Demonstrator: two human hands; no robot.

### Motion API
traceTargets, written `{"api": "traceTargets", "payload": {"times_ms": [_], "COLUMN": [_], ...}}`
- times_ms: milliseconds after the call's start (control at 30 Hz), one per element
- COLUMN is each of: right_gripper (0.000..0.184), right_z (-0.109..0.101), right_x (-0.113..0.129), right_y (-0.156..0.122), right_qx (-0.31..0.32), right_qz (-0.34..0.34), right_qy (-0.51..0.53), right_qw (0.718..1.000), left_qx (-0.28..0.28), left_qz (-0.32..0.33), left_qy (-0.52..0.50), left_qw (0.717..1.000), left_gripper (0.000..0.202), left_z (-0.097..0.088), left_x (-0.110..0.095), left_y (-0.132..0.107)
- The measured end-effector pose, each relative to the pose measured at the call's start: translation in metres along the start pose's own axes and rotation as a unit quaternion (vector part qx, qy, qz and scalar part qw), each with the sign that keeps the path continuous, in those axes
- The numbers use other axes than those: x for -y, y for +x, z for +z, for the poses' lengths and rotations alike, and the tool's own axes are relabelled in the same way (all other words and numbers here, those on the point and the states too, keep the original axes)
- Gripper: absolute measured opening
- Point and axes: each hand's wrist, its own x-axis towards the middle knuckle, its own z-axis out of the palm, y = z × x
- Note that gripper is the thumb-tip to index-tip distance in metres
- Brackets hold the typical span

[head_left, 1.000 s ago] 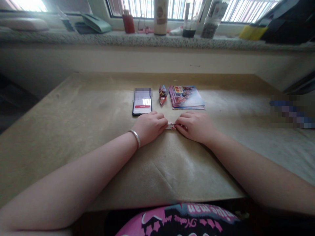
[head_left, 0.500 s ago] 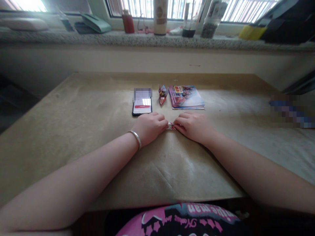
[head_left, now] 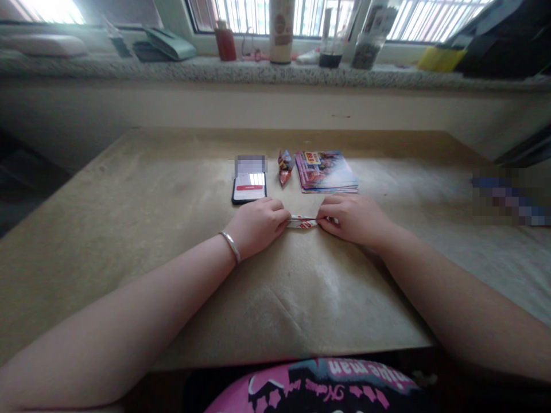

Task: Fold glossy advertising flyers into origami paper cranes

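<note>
Between my hands, low over the table, lies a narrow folded strip of paper, white with red print. My left hand pinches its left end, fingertips pressed together. At the other end, my right hand grips the strip between thumb and fingers. The ends of the paper are hidden under the fingertips. Just beyond my left hand is a phone with a lit screen. A small folded paper piece, red and multicoloured, sits past the strip. Beside it rests a stack of printed colour sheets.
The table has a tan cover. Behind it, a stone windowsill bears a red bottle, a tall cream container, a jar and a yellow item. A blurred-out item lies at the right.
My right hand has shifted to the right along the paper strip, so a longer stretch of it shows between my hands. My left hand has moved slightly left.
</note>
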Motion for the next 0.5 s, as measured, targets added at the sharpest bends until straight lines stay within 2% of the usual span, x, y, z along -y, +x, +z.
{"api": "traceTargets", "payload": {"times_ms": [133,267,500], "right_gripper": [0.023,0.023,0.023], "right_z": [0.0,0.003,0.011], "right_x": [0.002,0.013,0.022], "right_y": [0.0,0.004,0.01], "right_qx": [0.0,-0.027,-0.037], "right_qz": [0.0,0.025,0.036], "right_qy": [0.008,0.039,0.095], "right_qw": [1.0,0.999,0.994], "left_qx": [0.006,0.001,-0.008], "left_qz": [0.0,0.006,-0.006], "left_qy": [0.011,0.015,-0.048], "left_qw": [1.0,1.0,0.999], "left_gripper": [0.022,0.019,0.022], "left_z": [-0.001,0.001,0.008], "left_x": [0.002,0.001,0.002], "left_y": [-0.001,0.001,0.006]}}
